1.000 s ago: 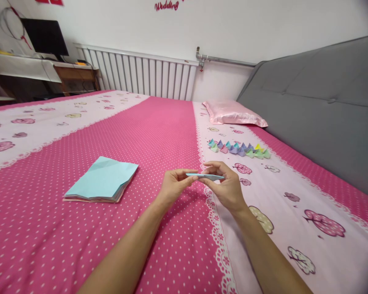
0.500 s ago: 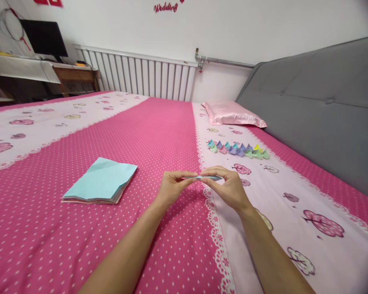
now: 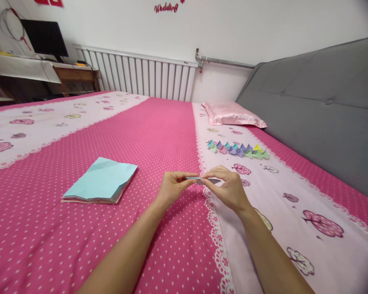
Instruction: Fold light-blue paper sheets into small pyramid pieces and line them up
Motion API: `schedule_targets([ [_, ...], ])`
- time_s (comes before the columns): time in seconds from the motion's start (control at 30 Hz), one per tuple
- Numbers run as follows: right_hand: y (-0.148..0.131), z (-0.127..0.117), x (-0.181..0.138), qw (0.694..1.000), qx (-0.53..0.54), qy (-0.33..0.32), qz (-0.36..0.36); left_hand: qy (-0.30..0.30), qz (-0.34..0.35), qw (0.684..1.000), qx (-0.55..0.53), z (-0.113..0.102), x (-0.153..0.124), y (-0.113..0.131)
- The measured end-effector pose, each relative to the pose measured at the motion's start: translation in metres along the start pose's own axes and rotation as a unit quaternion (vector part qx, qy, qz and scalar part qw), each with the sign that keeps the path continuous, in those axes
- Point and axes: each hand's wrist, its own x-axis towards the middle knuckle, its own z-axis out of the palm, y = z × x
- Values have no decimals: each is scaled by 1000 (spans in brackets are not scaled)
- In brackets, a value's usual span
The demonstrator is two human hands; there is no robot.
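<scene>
A small folded piece of light blue paper is held nearly edge-on between both hands, above the bed. My left hand pinches its left end between thumb and fingers. At the other end, my right hand grips the paper the same way, with the fingertips of both hands close together. Most of the paper is covered by the fingers. To the left lies a stack of square paper sheets, light blue on top. Beyond my right hand stand several small folded paper pieces in blue, purple, pink, green and yellow.
Pink dotted bedding with pale printed bands spreads under everything. A pink pillow lies at the far right by a grey padded headboard. A white radiator runs along the wall, with a monitor on a desk at left.
The paper has tilted slightly, so a little more of its greyish underside shows between the fingers. Both hands stay almost in place, still pinching it.
</scene>
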Motion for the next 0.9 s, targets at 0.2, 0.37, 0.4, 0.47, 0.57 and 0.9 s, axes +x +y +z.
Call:
schedule_targets([
  [0.2, 1, 0, -1, 1000, -10, 21, 2, -19, 16, 999, -21, 0, 0, 1],
  [0.37, 1, 1, -1, 1000, 0, 20, 10, -24, 28, 999, 9, -2, -1, 3],
  [0.4, 1, 1, -1, 1000, 5, 15, 12, -26, 28, 999, 9, -2, -1, 4],
  [0.47, 1, 1, 0, 1000, 13, 7, 14, -34, 27, 999, 7, -2, -1, 5],
  [0.57, 0, 1, 0, 1000, 18, 8, 12, -50, 26, 998, 5, -2, -2, 5],
  [0.9, -5, 3, 0, 1000, -5, 19, -12, -69, 28, 997, -10, -3, -3, 1],
])
